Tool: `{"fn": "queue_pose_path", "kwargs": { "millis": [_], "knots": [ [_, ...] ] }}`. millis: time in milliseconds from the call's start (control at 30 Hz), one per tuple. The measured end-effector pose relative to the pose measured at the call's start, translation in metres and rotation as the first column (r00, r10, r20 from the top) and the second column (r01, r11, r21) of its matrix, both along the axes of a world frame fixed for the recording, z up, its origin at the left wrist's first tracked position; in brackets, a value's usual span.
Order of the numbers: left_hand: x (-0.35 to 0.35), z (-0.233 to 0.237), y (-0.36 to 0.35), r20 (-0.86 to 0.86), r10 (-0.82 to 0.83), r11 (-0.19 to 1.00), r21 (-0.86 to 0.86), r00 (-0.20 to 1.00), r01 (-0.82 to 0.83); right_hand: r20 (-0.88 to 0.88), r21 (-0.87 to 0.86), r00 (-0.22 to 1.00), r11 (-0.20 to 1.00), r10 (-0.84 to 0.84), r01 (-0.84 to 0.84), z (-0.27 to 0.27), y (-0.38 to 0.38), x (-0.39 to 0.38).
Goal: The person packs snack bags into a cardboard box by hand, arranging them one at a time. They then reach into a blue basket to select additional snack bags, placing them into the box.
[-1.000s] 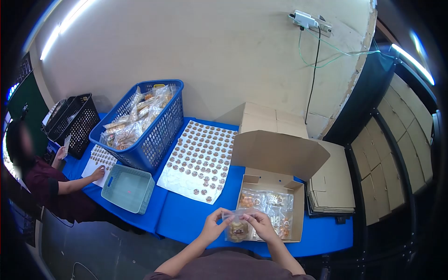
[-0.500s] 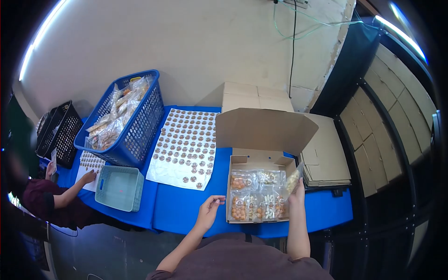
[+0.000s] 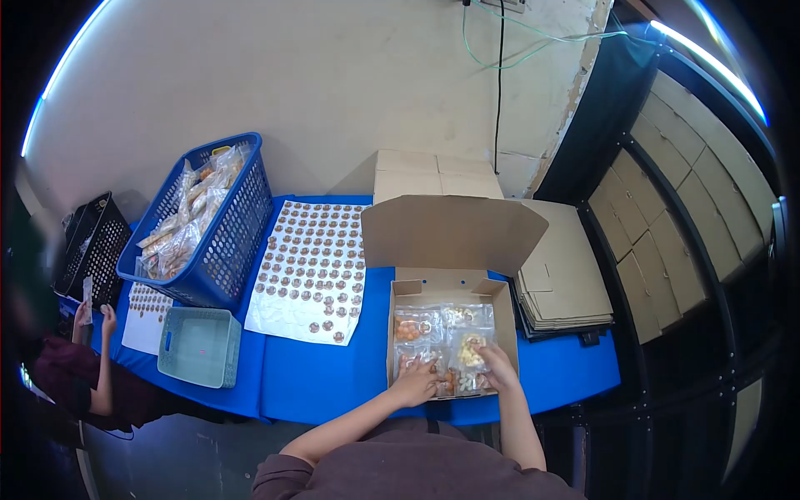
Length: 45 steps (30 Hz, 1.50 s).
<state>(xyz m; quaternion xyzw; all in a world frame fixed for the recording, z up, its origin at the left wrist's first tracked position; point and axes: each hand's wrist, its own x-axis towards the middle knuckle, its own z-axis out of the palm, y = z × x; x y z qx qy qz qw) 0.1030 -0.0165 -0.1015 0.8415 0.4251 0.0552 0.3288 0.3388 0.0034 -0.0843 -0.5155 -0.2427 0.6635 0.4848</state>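
An open cardboard box (image 3: 454,233) stands on the blue-covered table before me, its lid raised at the back. Clear packets with orange and pale pieces lie inside in rows. My right hand (image 3: 500,369) is closed on a clear packet of pale pieces (image 3: 472,350) over the right part of the box. At the front left of the box, my left hand (image 3: 414,385) rests on the packets with its fingers bent; whether it grips one is unclear.
Left of the box lie a sticker sheet (image 3: 307,271), a green basket (image 3: 200,346) and a blue basket (image 3: 204,250) of filled bags. A co-worker (image 3: 75,375) stands far left by a black crate (image 3: 104,250). Flat cardboard (image 3: 567,275) is stacked right.
My right hand has brought its packet from the box's right edge to above the other packets. My left hand has moved into the box. The co-worker's hands have lifted from the small sheet.
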Motion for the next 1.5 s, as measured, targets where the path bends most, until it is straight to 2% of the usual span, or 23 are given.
{"fn": "queue_pose_path", "kwargs": {
  "millis": [100, 200, 267, 333, 367, 433, 467, 533, 600, 667, 700, 733, 767, 867, 933, 967, 1033, 1100, 1167, 1333, 1400, 1433, 1500],
  "knots": [
    [-0.002, -0.004, -0.007, -0.065, -0.037, 0.999, 0.005, 0.997, 0.037, 0.179, 0.068, 0.978, 0.99, 0.109, -0.123, -0.005, -0.008, 0.001],
    [-0.007, -0.004, -0.007, -0.198, -0.068, 0.997, -0.037, 0.978, 0.062, 0.527, -0.022, 0.825, 0.974, 0.203, -0.226, 0.025, -0.004, -0.015],
    [-0.01, -0.006, -0.009, -0.196, -0.058, 0.998, -0.01, 0.979, 0.058, 0.39, 0.212, 0.91, 0.975, -0.14, 0.059, 0.013, -0.005, -0.018],
    [-0.017, -0.005, -0.002, -0.091, -0.008, 0.999, -0.034, 0.996, 0.005, 0.101, 0.493, 0.876, 0.789, -0.471, 0.368, 0.031, -0.001, -0.027],
    [-0.02, -0.009, -0.008, 0.013, 0.058, 0.993, -0.1, 0.998, -0.057, 0.117, 0.486, 0.87, 0.791, -0.479, 0.371, 0.051, -0.003, -0.031],
    [-0.03, -0.012, -0.006, 0.24, 0.066, 0.997, 0.021, 0.968, -0.073, 0.107, 0.706, 0.711, 0.557, -0.695, 0.438, 0.081, -0.006, -0.037],
    [-0.034, -0.018, -0.004, 0.258, 0.112, 0.992, -0.091, 0.96, -0.091, 0.116, 0.697, 0.706, 0.564, -0.699, 0.444, 0.087, -0.003, -0.041],
    [-0.031, -0.006, 0.0, 0.269, 0.14, 0.973, -0.216, 0.953, -0.082, 0.244, 0.739, 0.767, 0.626, -0.594, 0.249, 0.095, -0.003, -0.044],
    [-0.026, 0.024, -0.001, 0.08, 0.213, 0.918, -0.358, 0.974, -0.171, 0.342, 0.621, 0.83, 0.769, -0.441, 0.153, 0.087, -0.001, -0.054],
    [-0.027, 0.008, -0.006, 0.112, 0.198, 0.946, -0.281, 0.974, -0.16, 0.35, 0.567, 0.847, 0.81, -0.4, 0.148, 0.05, 0.009, -0.056],
    [-0.028, 0.003, -0.006, 0.15, 0.194, 0.966, -0.201, 0.969, -0.162, 0.393, 0.413, 0.875, 0.904, -0.284, 0.108, 0.015, 0.008, -0.052],
    [-0.03, 0.016, -0.005, 0.191, 0.243, 0.927, -0.334, 0.951, -0.169, 0.416, 0.24, 0.896, 0.969, -0.155, 0.056, -0.008, -0.001, -0.052],
    [-0.033, 0.015, -0.008, 0.185, 0.244, 0.928, -0.329, 0.952, -0.174, 0.409, 0.244, 0.899, 0.968, -0.154, 0.055, -0.013, -0.008, -0.057],
    [-0.036, 0.014, -0.012, 0.402, 0.443, 0.892, -0.282, 0.801, -0.352, 0.365, 0.213, 0.93, 0.976, -0.046, -0.035, -0.035, -0.023, -0.07],
    [-0.036, 0.026, -0.011, 0.546, 0.592, 0.801, -0.483, 0.593, -0.355, 0.354, 0.228, 0.934, 0.965, 0.043, -0.131, -0.063, -0.025, -0.081],
    [-0.035, 0.025, -0.009, 0.546, 0.592, 0.801, -0.482, 0.593, -0.356, 0.354, 0.229, 0.934, 0.964, 0.043, -0.131, -0.067, -0.024, -0.081],
    [-0.034, 0.023, -0.011, 0.459, 0.486, 0.832, 0.018, 0.744, -0.555, 0.519, -0.045, 0.739, 0.877, 0.429, -0.478, -0.049, -0.02, -0.085],
    [-0.033, 0.037, -0.015, 0.439, 0.487, 0.828, 0.045, 0.755, -0.56, 0.613, 0.056, 0.695, 0.858, 0.374, -0.511, -0.045, -0.019, -0.084],
    [-0.034, 0.043, -0.014, 0.424, 0.481, 0.825, 0.078, 0.768, -0.56, 0.82, 0.279, 0.572, 0.884, -0.016, -0.374, -0.043, -0.012, -0.084],
    [-0.037, 0.033, -0.012, 0.21, 0.311, 0.902, 0.243, 0.927, -0.358, 0.812, 0.301, 0.57, 0.927, -0.126, -0.224, -0.074, 0.03, -0.067],
    [-0.033, 0.027, -0.013, 0.17, 0.262, 0.928, 0.226, 0.95, -0.297, 0.897, 0.277, 0.4, 0.944, -0.188, -0.178, -0.101, 0.048, -0.063],
    [-0.031, 0.024, -0.013, 0.131, 0.211, 0.949, 0.21, 0.969, -0.235, 0.897, 0.278, 0.4, 0.943, -0.188, -0.181, -0.103, 0.05, -0.061],
    [-0.029, 0.007, -0.016, 0.077, 0.167, 0.968, 0.178, 0.983, -0.178, 0.797, 0.104, 0.604, 0.988, -0.013, -0.117, -0.099, 0.061, -0.059]
  ]
}}
